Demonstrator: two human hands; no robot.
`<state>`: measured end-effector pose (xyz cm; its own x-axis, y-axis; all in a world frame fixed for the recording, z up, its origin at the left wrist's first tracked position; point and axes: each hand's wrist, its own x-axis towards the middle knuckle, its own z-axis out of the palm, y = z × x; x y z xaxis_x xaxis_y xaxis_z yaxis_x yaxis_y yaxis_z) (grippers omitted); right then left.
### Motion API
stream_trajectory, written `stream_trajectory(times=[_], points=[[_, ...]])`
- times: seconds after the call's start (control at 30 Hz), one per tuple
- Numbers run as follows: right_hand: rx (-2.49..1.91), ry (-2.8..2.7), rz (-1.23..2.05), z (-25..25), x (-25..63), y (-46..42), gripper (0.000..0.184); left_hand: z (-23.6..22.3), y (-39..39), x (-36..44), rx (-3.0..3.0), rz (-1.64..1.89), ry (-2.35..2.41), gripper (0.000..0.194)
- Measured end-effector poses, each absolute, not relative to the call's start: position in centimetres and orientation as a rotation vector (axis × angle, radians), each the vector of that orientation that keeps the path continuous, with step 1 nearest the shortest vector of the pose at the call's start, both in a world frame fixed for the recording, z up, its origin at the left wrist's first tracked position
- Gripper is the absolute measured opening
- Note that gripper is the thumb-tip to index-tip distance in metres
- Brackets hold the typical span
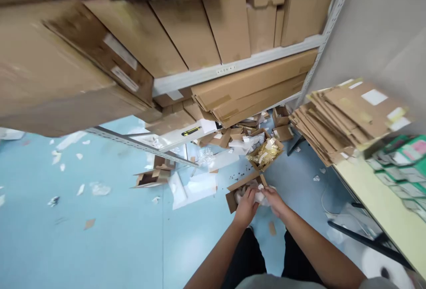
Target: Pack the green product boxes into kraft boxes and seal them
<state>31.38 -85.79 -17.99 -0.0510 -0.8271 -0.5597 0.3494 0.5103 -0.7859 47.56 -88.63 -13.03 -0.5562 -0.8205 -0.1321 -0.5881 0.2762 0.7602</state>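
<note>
Both my hands reach down to a small open cardboard box (pixel 237 186) on the blue floor. My left hand (pixel 246 205) is curled at the box's edge, its fingers closed on white plastic packing (pixel 260 196) that spills from the box. My right hand (pixel 273 200) grips the same white packing from the right side, fingers bent round it. What else lies inside the box is hidden by my hands.
Metal shelving (pixel 233 68) with flattened cartons stands ahead. A box of yellow packets (pixel 266 153), torn cartons, white sheets (pixel 196 188) and scraps litter the floor. A stack of flat cardboard (pixel 346 118) rests on a table (pixel 382 200) at right.
</note>
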Motion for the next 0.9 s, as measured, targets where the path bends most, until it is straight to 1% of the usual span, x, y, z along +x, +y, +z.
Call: stream_trajectory(times=[0.07, 0.17, 0.23, 0.3, 0.43, 0.57, 0.73, 0.9], points=[[-0.383, 1.349, -1.095, -11.6, 30.8, -84.2, 0.058, -7.9, -88.0, 47.0, 1.253, -1.178, -2.252, 0.050], [-0.342, 1.416, -1.243, -3.9, 30.2, -82.1, 0.054, -2.1, -87.8, 46.2, 1.172, -1.256, -2.277, 0.047], [-0.366, 1.476, -1.324, -0.1, 29.5, -80.5, 0.047, 0.8, -87.9, 45.3, 1.069, -1.302, -2.317, 0.047], [-0.382, 1.519, -1.407, 2.6, 28.5, -78.7, 0.041, 3.1, -87.8, 43.7, 0.935, -1.318, -2.362, 0.045], [-0.364, 1.618, -1.638, 6.1, 24.5, -73.3, 0.043, 6.3, -85.9, 37.8, 0.637, -1.360, -2.434, 0.040], [-0.373, 1.872, -1.817, 8.2, 18.9, -64.5, 0.041, 8.5, -80.2, 29.3, 0.341, -1.406, -2.512, 0.038], [-0.231, 2.222, -1.931, 10.4, 13.5, -49.9, 0.037, 10.9, -68.9, 17.8, -0.168, -1.408, -2.655, 0.035], [-0.085, 2.283, -2.149, 12.1, 12.1, -36.2, 0.053, 12.9, -56.0, 9.3, -0.634, -1.320, -2.675, 0.034]])
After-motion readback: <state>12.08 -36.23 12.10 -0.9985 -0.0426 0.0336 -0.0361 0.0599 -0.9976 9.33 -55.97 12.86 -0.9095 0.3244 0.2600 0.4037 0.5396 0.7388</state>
